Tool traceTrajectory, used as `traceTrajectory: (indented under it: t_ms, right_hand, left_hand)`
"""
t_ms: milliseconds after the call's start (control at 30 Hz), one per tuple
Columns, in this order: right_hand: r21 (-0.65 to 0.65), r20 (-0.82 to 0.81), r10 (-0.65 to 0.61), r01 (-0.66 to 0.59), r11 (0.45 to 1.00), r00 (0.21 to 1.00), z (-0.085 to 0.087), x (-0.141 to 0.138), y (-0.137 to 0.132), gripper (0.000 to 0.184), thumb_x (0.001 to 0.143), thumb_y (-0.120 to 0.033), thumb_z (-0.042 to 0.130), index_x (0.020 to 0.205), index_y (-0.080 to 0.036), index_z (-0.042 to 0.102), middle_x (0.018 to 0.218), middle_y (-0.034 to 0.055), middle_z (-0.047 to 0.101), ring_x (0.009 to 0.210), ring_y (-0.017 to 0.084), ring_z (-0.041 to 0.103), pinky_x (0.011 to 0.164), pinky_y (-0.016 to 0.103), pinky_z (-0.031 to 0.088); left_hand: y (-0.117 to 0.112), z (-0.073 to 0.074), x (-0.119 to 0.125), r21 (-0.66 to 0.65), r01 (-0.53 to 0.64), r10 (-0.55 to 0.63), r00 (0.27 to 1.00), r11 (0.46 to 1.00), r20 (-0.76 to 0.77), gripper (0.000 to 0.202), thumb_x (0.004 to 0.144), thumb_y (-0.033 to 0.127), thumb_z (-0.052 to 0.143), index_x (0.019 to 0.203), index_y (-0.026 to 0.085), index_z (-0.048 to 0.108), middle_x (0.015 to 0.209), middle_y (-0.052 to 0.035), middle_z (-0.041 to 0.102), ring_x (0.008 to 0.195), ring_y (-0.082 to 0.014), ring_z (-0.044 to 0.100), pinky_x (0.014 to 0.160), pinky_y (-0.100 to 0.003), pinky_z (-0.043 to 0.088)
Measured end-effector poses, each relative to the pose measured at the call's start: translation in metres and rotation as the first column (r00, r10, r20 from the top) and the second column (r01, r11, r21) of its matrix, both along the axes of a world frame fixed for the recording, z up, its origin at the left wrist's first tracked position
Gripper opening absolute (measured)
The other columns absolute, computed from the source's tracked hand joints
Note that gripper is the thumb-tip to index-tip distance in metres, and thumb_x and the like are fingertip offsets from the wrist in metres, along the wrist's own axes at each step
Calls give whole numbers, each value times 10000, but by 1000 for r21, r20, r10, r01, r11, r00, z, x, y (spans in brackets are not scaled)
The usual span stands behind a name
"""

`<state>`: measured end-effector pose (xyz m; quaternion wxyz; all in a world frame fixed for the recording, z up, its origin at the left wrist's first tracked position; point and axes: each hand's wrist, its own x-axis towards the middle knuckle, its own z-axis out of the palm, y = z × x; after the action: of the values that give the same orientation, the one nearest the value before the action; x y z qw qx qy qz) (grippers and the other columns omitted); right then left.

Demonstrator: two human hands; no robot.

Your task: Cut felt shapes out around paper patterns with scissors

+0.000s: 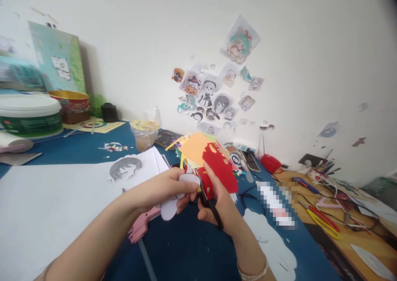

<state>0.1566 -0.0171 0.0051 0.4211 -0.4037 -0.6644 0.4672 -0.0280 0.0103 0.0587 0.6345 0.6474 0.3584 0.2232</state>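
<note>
My left hand is closed around a white paper cut-out, pinching it between thumb and fingers just above the blue table. My right hand grips black scissors, their blades meeting the paper between the two hands. A red paper piece with cut holes rises from where the hands meet; I cannot tell which fingers hold it. A bracelet sits on my right wrist.
A large white sheet with a grey hair cut-out lies at left. A pink tool lies under my left wrist. Coloured paper stack, plastic cup, white scraps, red-yellow scissors and tubs surround.
</note>
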Motion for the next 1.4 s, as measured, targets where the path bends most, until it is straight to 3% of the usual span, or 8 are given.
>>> traceTrajectory:
  t_ms: [167,433,867,967,1133,1200,1300,1400]
  right_hand:
    - [-9,14,13,-13,1000,1000,1,1,-1,1222,503,-585,758,1442,-212,70,724,13,580,598,153,533,548,266,428]
    - [-13,108,69,-68,998,992,2,5,-3,1234,504,-591,751,1441,-228,34,661,-22,555,590,149,508,510,249,411]
    - [-26,40,114,-113,993,993,8,3,-4,1218,534,-562,762,1442,-190,39,648,-30,530,571,139,481,550,269,408]
    - [-3,27,71,-71,997,997,8,4,-2,1179,576,-578,734,1440,-175,41,683,-14,536,592,150,503,593,297,431]
    - [-18,258,-28,34,999,966,5,-1,-1,1102,640,-477,741,1442,-200,38,751,13,603,682,191,560,683,340,454]
    - [12,434,-70,72,997,898,4,-7,-2,1102,614,-427,767,1442,-241,63,854,41,631,786,230,587,727,360,451]
    - [153,669,-205,138,979,714,2,-18,-3,1145,517,-361,818,1436,-257,143,1033,113,617,952,319,566,773,404,432]
    - [208,744,-270,172,963,611,1,-26,-3,1152,470,-332,828,1428,-254,194,1111,145,586,1026,352,536,800,420,425]
  left_hand:
    - [-2,3,-2,31,42,-42,999,999,5,269,731,352,551,537,167,569,423,27,489,419,-99,446,417,-199,332]
    - [3,-5,-4,-25,127,-126,992,992,32,235,724,308,543,539,170,587,388,37,463,361,-101,417,395,-214,301]
    - [2,-3,-6,-78,165,-161,985,983,57,225,718,284,542,532,160,569,383,39,446,357,-91,407,387,-203,308]
    - [4,-5,-6,-39,75,-72,994,996,78,247,738,325,557,561,154,579,419,30,472,406,-101,447,408,-204,319]
    - [10,-6,-5,-66,-112,125,964,991,233,293,778,387,547,593,161,540,486,26,501,475,-116,503,476,-217,385]
    - [14,-6,-7,-69,-206,217,912,976,347,307,800,392,526,591,166,514,517,28,502,499,-111,509,508,-215,400]
    - [22,-4,-13,-123,-392,399,773,912,493,269,823,368,496,639,172,514,532,37,492,515,-101,501,524,-200,403]
    - [26,-2,-18,-207,-468,495,657,859,569,212,819,345,499,708,168,535,541,40,489,529,-104,506,543,-207,422]
